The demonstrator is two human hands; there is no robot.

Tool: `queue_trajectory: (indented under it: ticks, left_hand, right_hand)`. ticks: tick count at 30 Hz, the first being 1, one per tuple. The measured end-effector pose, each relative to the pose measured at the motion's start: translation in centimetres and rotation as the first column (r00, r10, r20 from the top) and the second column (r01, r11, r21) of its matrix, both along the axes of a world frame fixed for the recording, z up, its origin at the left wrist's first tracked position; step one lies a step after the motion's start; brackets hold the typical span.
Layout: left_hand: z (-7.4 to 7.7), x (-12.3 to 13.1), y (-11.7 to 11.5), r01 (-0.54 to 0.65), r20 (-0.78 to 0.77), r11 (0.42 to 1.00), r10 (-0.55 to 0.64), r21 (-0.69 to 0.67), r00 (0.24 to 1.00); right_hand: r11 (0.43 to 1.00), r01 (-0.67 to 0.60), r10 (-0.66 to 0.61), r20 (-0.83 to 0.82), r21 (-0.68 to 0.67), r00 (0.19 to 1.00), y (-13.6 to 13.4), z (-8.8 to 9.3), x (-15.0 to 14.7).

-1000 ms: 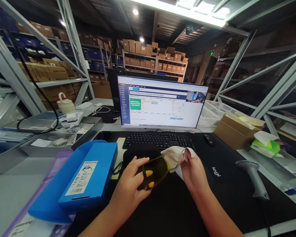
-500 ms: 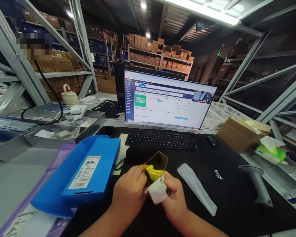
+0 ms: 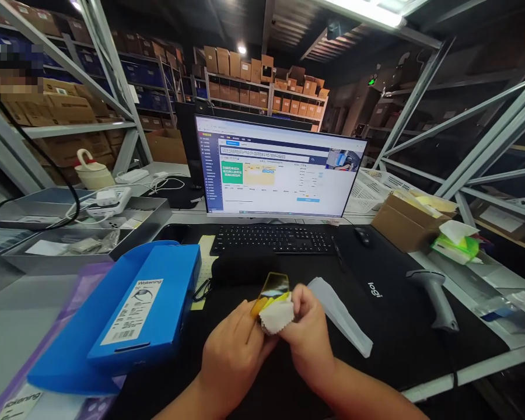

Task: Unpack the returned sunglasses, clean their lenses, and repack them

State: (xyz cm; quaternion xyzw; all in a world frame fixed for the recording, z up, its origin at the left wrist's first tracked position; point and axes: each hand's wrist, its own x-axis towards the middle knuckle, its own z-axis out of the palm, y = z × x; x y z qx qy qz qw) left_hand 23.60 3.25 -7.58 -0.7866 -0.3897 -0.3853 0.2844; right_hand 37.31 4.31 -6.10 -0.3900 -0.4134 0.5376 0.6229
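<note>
My left hand point(image 3: 234, 350) is closed on the lower edge of a yellow tinted lens point(image 3: 272, 287), holding it upright above the black desk mat point(image 3: 389, 303). My right hand point(image 3: 308, 332) pinches a small white cleaning cloth point(image 3: 276, 317) against the lens's lower part. A clear plastic sleeve point(image 3: 339, 315) lies flat on the mat just right of my hands. A blue glasses box point(image 3: 149, 309) with a white label sits to the left.
A keyboard point(image 3: 273, 239) and monitor point(image 3: 280, 169) stand behind my hands, a mouse point(image 3: 363, 235) to the right. A grey barcode scanner point(image 3: 435, 294) lies on the mat's right side. A cardboard box point(image 3: 400, 219) and grey trays point(image 3: 91, 227) flank the desk.
One second ago my right hand held the cloth and sleeve at the lens's right end. The sleeve now lies on the mat, and the cloth is pressed on the lens, held more upright.
</note>
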Motion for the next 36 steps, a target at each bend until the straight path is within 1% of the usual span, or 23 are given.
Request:
queue_trajectory:
  ticks: [2,4,5,8,10,12,15,17,19,20,23,25,27,29,31,33,36]
  left_hand:
    - [0.2,-0.2,0.3,-0.010,-0.015,1.000,0.010,0.001,1.000]
    - [0.2,-0.4,0.6,-0.023,-0.009,1.000,0.022,-0.011,1.000]
    - [0.2,-0.5,0.7,-0.031,0.001,0.999,0.031,-0.025,1.000]
    - [0.1,-0.6,0.9,-0.050,0.036,0.996,0.052,-0.074,0.998]
    - [0.0,-0.6,0.9,-0.044,0.042,0.996,0.048,-0.083,0.998]
    - [-0.1,-0.6,1.0,-0.019,0.028,0.997,0.021,-0.072,0.999]
    - [0.1,-0.7,1.2,0.067,-0.028,0.996,-0.068,-0.062,0.997]
    - [0.2,-0.7,1.3,0.113,-0.069,0.991,-0.118,-0.071,0.991]
    - [0.2,-0.8,1.3,0.105,-0.090,0.991,-0.111,-0.079,0.990]
    - [0.1,-0.8,1.2,0.080,-0.088,0.994,-0.087,-0.078,0.992]
    - [-0.1,-0.9,1.1,-0.006,-0.063,0.998,0.001,-0.068,0.998]
    - [-0.3,-1.0,1.2,-0.034,-0.043,0.996,0.031,-0.078,0.999]
    - [-0.3,-1.1,1.3,-0.033,-0.022,0.994,0.031,-0.105,0.999]
    - [-0.3,-1.1,1.5,0.004,0.000,0.992,-0.005,-0.126,1.000]
    - [-0.1,-1.0,1.6,0.078,0.014,0.986,-0.077,-0.146,0.997]
    - [0.1,-1.0,1.7,0.166,0.025,0.966,-0.165,-0.196,0.986]
    - [0.4,-1.2,1.9,0.258,0.044,0.924,-0.256,-0.284,0.966]
  right_hand:
    - [0.993,-0.099,0.088,-0.153,-0.065,0.984,0.3,0.6,-0.1]
    - [0.981,-0.170,0.145,-0.233,-0.091,0.962,0.3,0.8,-0.6]
    - [0.980,-0.176,0.149,-0.244,-0.091,0.958,0.3,0.7,-0.9]
    - [0.988,-0.141,0.122,-0.267,-0.054,0.956,0.0,0.0,-1.6]
    - [0.987,-0.151,0.125,-0.302,-0.064,0.945,0.2,-0.3,-1.6]
    - [0.974,-0.194,0.143,-0.351,-0.115,0.925,0.9,-0.1,-0.9]
    - [0.947,-0.251,0.144,-0.430,-0.203,0.891,2.4,0.9,0.8]
    - [0.932,-0.274,0.139,-0.464,-0.237,0.875,3.1,1.4,1.8]
    - [0.933,-0.273,0.137,-0.469,-0.235,0.873,3.4,1.3,2.0]
    - [0.945,-0.245,0.124,-0.455,-0.217,0.882,3.3,1.0,1.7]
    - [0.985,-0.145,0.106,-0.326,-0.098,0.939,2.3,-0.7,0.0]
    - [0.993,-0.117,0.113,-0.227,-0.006,0.967,1.5,-1.9,-1.1]
    - [0.993,-0.114,0.120,-0.173,0.041,0.978,1.1,-2.6,-1.6]
    - [0.991,-0.131,0.130,-0.188,0.008,0.973,1.3,-2.4,-1.3]
    - [0.980,-0.179,0.149,-0.273,-0.087,0.950,1.9,-1.6,-0.4]
    - [0.956,-0.229,0.147,-0.380,-0.180,0.913,2.6,-0.5,0.6]
    - [0.935,-0.270,0.145,-0.447,-0.230,0.883,3.7,0.7,1.8]
